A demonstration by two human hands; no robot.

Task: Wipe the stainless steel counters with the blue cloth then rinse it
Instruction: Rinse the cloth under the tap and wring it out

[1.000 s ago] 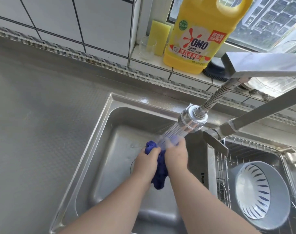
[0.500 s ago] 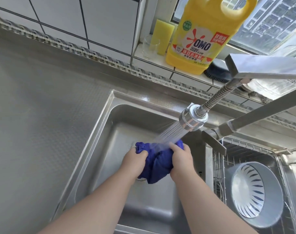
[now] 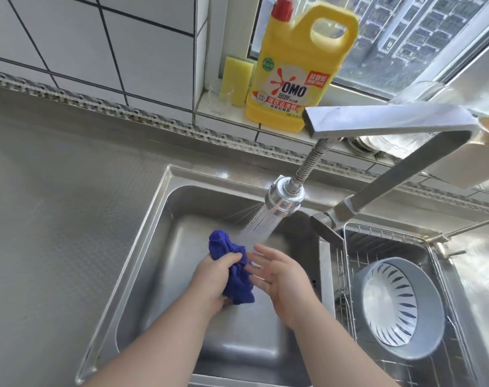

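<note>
The bunched blue cloth (image 3: 236, 270) hangs over the left sink basin (image 3: 181, 208), and my left hand (image 3: 214, 280) grips it around the middle. My right hand (image 3: 279, 272) is beside it with fingers spread and straight, fingertips close to the cloth, holding nothing. Water sprays from the faucet's spray head (image 3: 283, 198) down onto the cloth's top and my right fingers. The stainless steel counter (image 3: 56, 219) stretches to the left of the sink.
The faucet arm (image 3: 391, 121) reaches over the sink from the right. A wire basket (image 3: 346, 275) in the right basin holds a grey colander (image 3: 399, 308). On the sill stand a yellow detergent jug (image 3: 296, 68), a sponge (image 3: 236, 79) and a glass (image 3: 219, 97).
My right hand has let go of the cloth and opened beside it. The left hand now holds the cloth alone, slightly lower and more bunched.
</note>
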